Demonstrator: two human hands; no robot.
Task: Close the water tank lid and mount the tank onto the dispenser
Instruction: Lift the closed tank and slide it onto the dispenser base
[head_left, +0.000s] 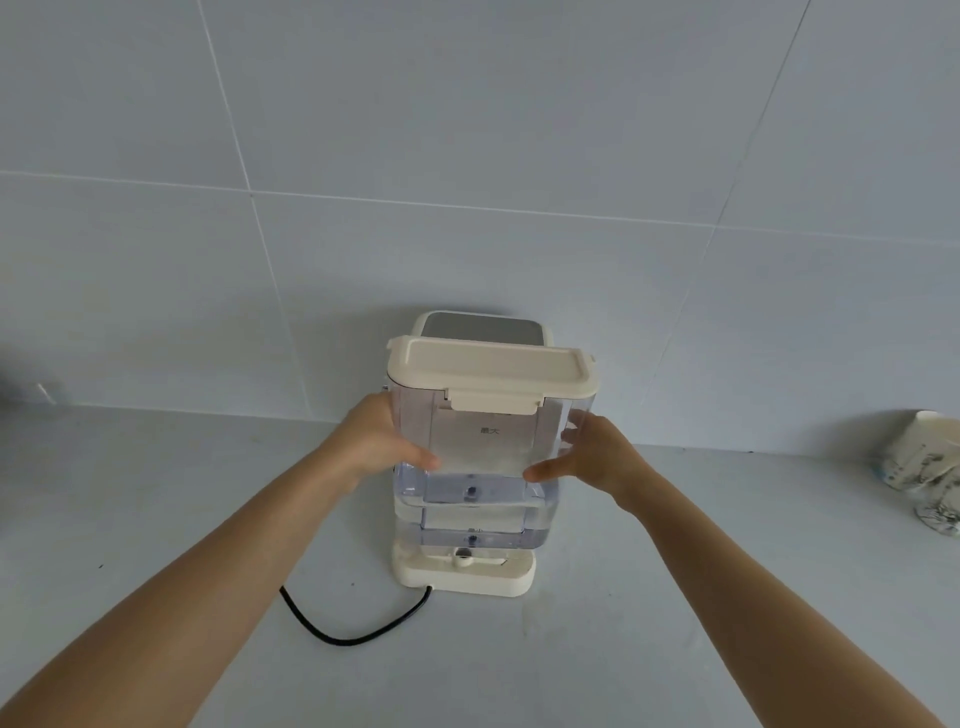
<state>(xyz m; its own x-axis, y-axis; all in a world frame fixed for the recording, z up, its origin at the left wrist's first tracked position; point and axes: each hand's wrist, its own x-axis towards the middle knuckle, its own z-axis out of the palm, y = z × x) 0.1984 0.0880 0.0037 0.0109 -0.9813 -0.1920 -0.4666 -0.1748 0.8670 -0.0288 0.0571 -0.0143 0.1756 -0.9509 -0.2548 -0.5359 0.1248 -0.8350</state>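
Two hands (597, 457), one lidded tank (488, 447), one dispenser (467, 577)

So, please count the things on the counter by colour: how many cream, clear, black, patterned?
Cream: 2, the tank lid and the dispenser
Clear: 1, the water tank
Black: 1, the power cord
Patterned white: 1, the paper cups
Total: 5

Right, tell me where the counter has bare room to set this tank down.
Widest bare patch: counter right of the dispenser base, short of the paper cups at the far right edge. Also free: the left side, beyond the black cord. Crowded: directly in front of the base, where the cord loops, and around the tank held by the left hand and right hand.
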